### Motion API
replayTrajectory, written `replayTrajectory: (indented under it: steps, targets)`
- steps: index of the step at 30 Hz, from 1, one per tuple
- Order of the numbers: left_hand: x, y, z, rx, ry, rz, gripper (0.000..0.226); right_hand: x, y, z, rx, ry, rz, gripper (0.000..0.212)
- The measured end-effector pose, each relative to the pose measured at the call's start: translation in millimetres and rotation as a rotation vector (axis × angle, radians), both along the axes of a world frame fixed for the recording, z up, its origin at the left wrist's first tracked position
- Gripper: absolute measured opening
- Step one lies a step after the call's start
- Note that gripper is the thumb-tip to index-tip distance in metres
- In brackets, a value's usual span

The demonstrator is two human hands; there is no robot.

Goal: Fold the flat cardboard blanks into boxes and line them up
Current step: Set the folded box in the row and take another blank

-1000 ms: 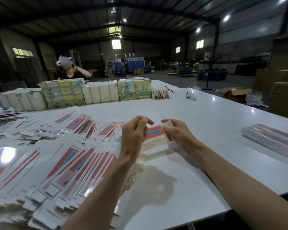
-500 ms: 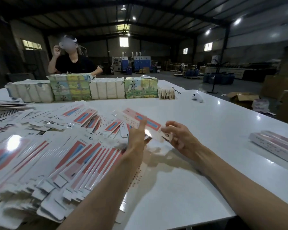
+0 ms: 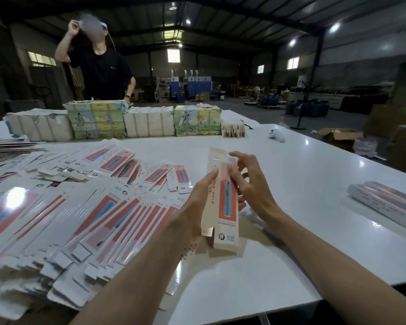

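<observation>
the blank [image 3: 226, 202], held flat and crosswise a moment ago, now stands lengthwise over the near worktop [image 3: 302, 184], opening into a sleeve. left hand [image 3: 195, 205] grips its left edge; right hand [image 3: 252, 186] presses it, fingers spread and released. end flaps look unfolded yet.

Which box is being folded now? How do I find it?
Look at the white table, just right of the big spread of flat blanks. One blank is lifted upright off the table, partly folded, red stripe facing you; all the others lie flat.

Left hand [image 3: 195, 202] grips an upright box [image 3: 227, 205]; right hand [image 3: 252, 186] touches it.
</observation>
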State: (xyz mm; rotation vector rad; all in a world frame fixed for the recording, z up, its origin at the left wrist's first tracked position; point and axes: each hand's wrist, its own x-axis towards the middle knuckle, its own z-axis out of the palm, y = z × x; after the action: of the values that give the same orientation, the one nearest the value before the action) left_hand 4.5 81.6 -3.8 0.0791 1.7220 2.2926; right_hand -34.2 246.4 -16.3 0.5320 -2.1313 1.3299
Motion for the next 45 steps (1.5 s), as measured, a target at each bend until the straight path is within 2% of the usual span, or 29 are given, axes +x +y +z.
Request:
replayTrajectory:
  steps: [4,7,10,12,14,16,21,24,27,32,37,40,43,45]
  targets:
    - [1.3,1.4,4.4,0.021,-0.065,0.028,0.058,-4.9,2.1,0.8,0.129,0.001,-0.081,0.032]
    - [0.6,0.9,3.4,-0.065,-0.059,0.070,0.055,-5.8,3.6,0.6,0.141,-0.028,-0.072,0.030]
    - [3.5,0.3,4.1,-0.056,-0.090,0.062,0.053,-5.4,3.1,2.9,0.136,-0.046,-0.044,0.035]
    - [0.9,-2.0,1.7,-0.079,-0.096,0.099,0.053,-6.0,1.2,3.4,0.104,-0.078,-0.005,0.028]
    - [-1.9,-1.9,1.2,-0.096,-0.091,0.105,0.054,-6.5,0.2,4.1,0.003,-0.137,0.056,0.017]
    - [-3.6,-1.6,3.0,-0.088,-0.096,0.080,0.057,-6.0,1.5,5.3,-0.123,-0.205,0.123,0.015]
    - [-2.3,2.0,3.8,-0.047,-0.114,-0.036,0.071,-5.0,5.3,8.1,-0.368,-0.360,0.308,0.031]
    - [2.0,10.6,5.5,-0.007,-0.182,-0.055,0.068,0.9,3.1,10.6,-0.474,-0.410,0.489,0.039]
    - [1.5,13.6,5.2,0.043,-0.221,-0.042,0.060,4.0,-2.3,9.7,-0.485,-0.399,0.493,0.038]
    - [-8.5,2.1,5.5,0.284,-0.248,-0.032,0.054,2.0,-6.6,3.8,-0.502,-0.435,0.502,0.051]
    - [-10.5,4.3,-0.1,0.325,-0.195,-0.029,0.054,1.2,-11.7,-1.8,-0.403,-0.456,0.414,0.057]
    - [-9.8,2.9,-2.3,0.204,-0.142,0.045,0.057,1.2,-9.2,-1.3,-0.385,-0.404,0.361,0.053]
    - [-13.2,5.9,-7.1,-0.016,0.008,0.240,0.031,1.2,-3.7,2.2,-0.347,-0.338,0.333,0.049]
    - [-14.4,8.0,-8.3,-0.056,0.129,0.328,0.031,2.5,-3.1,4.1,-0.304,-0.325,0.319,0.048]
